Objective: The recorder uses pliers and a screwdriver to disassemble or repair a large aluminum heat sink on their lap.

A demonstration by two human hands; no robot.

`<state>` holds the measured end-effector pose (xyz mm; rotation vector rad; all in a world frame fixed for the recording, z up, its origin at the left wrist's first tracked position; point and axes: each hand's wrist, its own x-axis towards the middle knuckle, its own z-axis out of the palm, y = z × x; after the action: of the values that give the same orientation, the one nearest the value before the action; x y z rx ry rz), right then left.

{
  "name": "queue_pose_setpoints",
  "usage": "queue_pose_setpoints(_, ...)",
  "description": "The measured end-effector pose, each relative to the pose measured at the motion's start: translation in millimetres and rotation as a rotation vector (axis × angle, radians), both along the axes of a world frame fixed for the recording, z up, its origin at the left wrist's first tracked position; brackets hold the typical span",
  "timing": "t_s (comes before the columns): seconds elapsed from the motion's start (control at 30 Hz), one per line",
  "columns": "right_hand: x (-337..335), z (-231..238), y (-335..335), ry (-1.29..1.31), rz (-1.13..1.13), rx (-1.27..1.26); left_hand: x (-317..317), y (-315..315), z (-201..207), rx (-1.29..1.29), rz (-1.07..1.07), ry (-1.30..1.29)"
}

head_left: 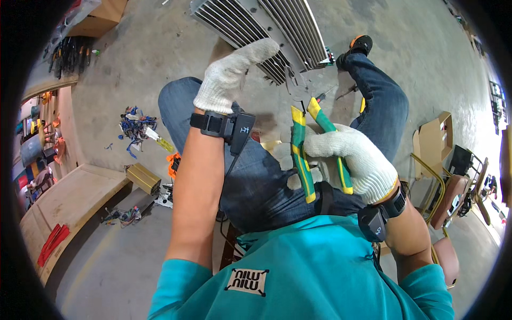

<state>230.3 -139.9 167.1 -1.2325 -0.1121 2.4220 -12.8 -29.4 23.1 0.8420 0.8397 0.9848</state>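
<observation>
A grey finned metal housing [274,26] is tilted in front of me, between my legs. My left hand [229,74], in a white knit glove, is closed over its near left part, fingers together across the fins; the thumb is hidden. My right hand [354,157], gloved too, is wrapped round a pair of pliers [300,140] with green and yellow handles. The handles stand apart, and the metal jaws reach the housing's near edge. Whether the jaws bite on anything is too small to tell. A green circuit board [329,55] shows at the housing's right end.
Left on the floor lie a tangle of wire scraps [137,125] and a gold metal box [143,179]. A low wooden bench [80,194] holds red gloves. To the right are an open cardboard box [433,141] and a chair with a brown seat. A screwdriver lies by my right leg.
</observation>
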Motion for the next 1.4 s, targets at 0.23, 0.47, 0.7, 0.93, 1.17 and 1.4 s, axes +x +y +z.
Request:
queue_pose_setpoints(0.23,-1.5,-7.2,0.8,0.005,0.026,0.007,-4.3,-1.5,-4.3,0.085,-0.044,0.004)
queue_pose_setpoints(0.47,-0.8,-10.9,0.8,0.029,0.035,0.007,-4.1,1.2,1.4,0.097,-0.104,-0.116)
queue_pose_setpoints(0.7,-0.4,-7.1,1.2,0.106,-0.022,-0.036,-9.7,4.9,-9.0,0.210,-0.119,-0.221)
queue_pose_setpoints(0.93,-5.0,-12.6,-3.0,0.207,-0.077,-0.063,-11.9,4.5,-5.8,0.147,-0.186,-0.246)
queue_pose_setpoints(1.17,-6.4,-11.9,-5.8,0.232,-0.120,-0.056,-7.7,4.6,-1.0,0.168,-0.135,-0.091)
queue_pose_setpoints(1.4,-11.1,-11.0,-6.0,0.184,-0.147,-0.100,-13.7,-3.5,-11.2,0.158,-0.251,-0.017)
